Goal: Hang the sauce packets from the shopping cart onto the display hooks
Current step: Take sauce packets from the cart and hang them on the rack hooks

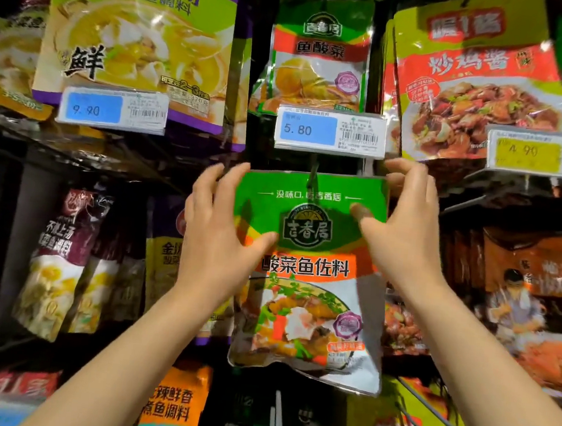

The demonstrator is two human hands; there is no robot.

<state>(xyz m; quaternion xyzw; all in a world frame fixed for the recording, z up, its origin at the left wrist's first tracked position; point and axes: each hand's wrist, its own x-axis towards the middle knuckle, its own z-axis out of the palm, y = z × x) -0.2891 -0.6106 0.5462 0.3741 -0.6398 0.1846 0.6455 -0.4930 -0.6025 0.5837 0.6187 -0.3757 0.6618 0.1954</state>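
Observation:
A green and orange sauce packet [307, 277] with a fish dish printed on it is held upright in front of the display, just below the 5.80 price tag [330, 131]. My left hand [217, 237] grips its upper left edge, thumb on the front. Pinching its upper right corner is my right hand [400, 227], thumb across the green top. A thin metal hook [311, 178] comes down to the packet's top edge at the hang hole; whether it passes through the hole is unclear. A matching green packet [320, 55] hangs on the hook above.
Other hanging packets crowd all sides: a purple and green one [142, 34] upper left, a red and green one [474, 83] upper right, dark packets [62, 260] lower left, orange ones [535, 306] at right. Price tags read 9.90 [112, 110] and 4.90 [532, 153].

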